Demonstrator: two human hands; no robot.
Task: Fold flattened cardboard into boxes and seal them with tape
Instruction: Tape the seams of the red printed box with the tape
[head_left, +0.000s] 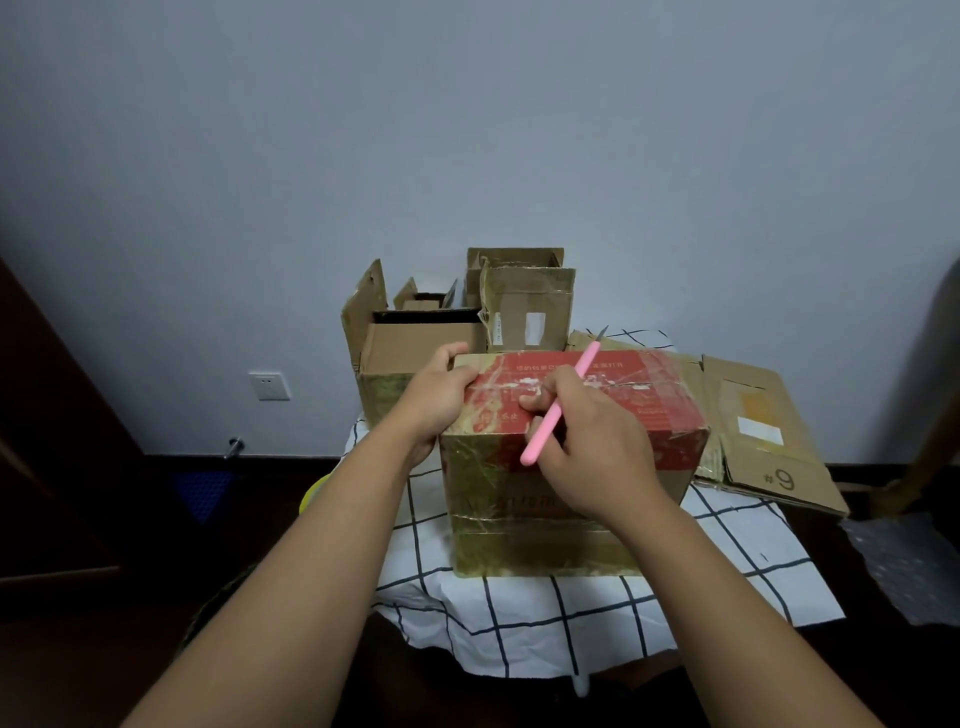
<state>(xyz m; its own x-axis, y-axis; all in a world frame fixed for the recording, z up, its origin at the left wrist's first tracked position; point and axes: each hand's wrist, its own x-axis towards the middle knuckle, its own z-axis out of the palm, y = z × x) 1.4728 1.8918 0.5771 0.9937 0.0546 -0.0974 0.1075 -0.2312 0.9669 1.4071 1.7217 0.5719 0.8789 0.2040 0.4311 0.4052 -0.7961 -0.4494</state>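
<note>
A closed cardboard box (639, 410) with a red printed top and clear tape across its seam stands on a small table (519, 623) covered by a white checked cloth. My left hand (441, 395) grips the box's top left edge, thumb on the lid. My right hand (587, 447) rests on the lid's near edge and holds a pink craft knife (563, 402) between its fingers, the blade tip pointing up and away over the box. Fingertips of that hand press on the taped seam.
Behind the box stand an open cardboard box (415, 343) and a taller taped one (527, 306). A flattened carton marked "#9" (758, 431) lies at the right. A wall socket (269, 386) is low on the wall. Bubble wrap (904, 566) lies on the dark floor, right.
</note>
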